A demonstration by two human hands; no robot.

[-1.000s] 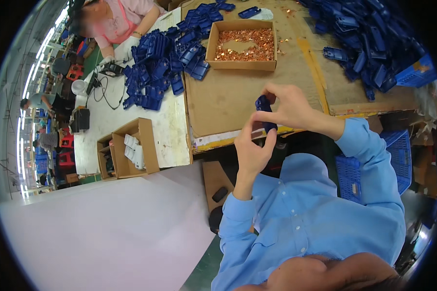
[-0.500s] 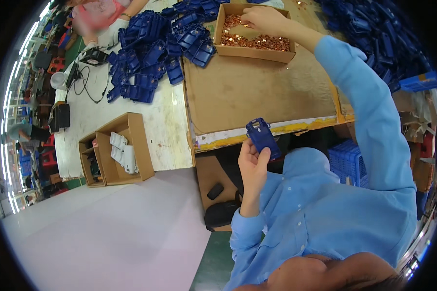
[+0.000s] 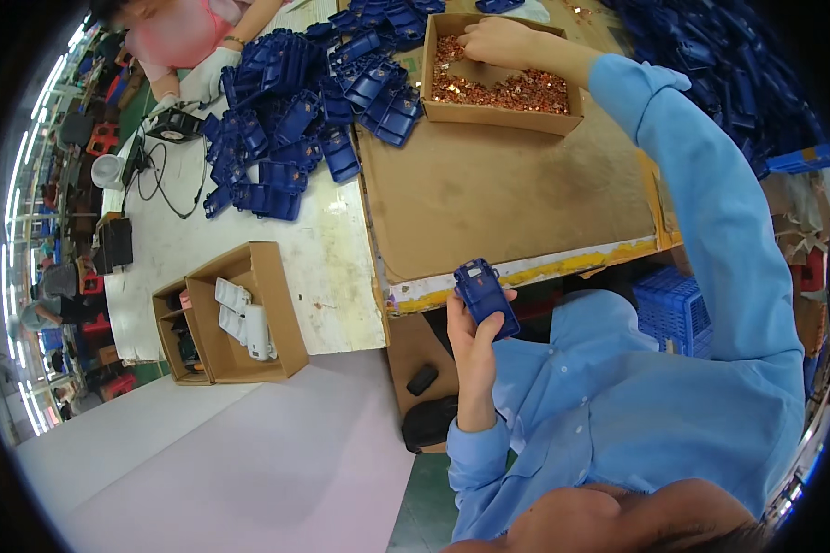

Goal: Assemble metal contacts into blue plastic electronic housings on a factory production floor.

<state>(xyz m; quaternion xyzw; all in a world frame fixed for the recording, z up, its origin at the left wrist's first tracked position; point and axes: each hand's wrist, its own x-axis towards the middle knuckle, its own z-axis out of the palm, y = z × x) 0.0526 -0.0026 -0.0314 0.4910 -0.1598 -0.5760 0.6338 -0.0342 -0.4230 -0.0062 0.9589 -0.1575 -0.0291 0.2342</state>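
My left hand (image 3: 471, 355) grips a blue plastic housing (image 3: 489, 302) just in front of the table's front edge, with the thumb on its face and the fingers behind. A small pale patch shows near the housing's far end. At the far side, my right hand (image 3: 500, 43) reaches into a shallow cardboard box (image 3: 503, 117) of small copper-coloured metal pieces (image 3: 526, 95). Its fingers are bent together at the pieces on the box's left side. Whatever lies between those fingertips is too small to make out.
A pile of blue housings (image 3: 281, 106) lies left of the box, another heap (image 3: 724, 74) at far right. A divided cardboard box (image 3: 281, 318) with white parts stands at left. Beyond, a co-worker's gloved hand (image 3: 207, 76) is near a black device (image 3: 175, 125). A blue crate (image 3: 670, 309) sits below the table.
The whole view has shifted slightly. My left hand has turned the blue housing a little, and a pale patch now shows on it. My right hand stays in the box of copper-coloured pieces.
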